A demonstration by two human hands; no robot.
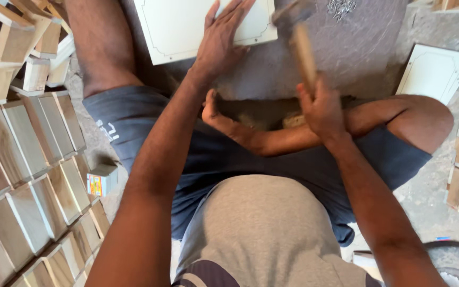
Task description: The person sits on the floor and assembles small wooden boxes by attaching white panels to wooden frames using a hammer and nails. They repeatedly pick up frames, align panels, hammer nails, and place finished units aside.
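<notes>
The right hand (322, 109) was closed around the wooden handle of a head-heavy, blurred hammer (299, 37) just beside the thin, stiff white panel (176, 26), which the flat, open left hand (221, 40) pinned.

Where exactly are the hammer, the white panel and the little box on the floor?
hammer (304, 50): head view, on the wooden handle above the right hand (322, 109).
white panel (173, 26): head view, on its bare face beside the left hand (221, 40).
small box (102, 179): head view, on its side face.
</notes>
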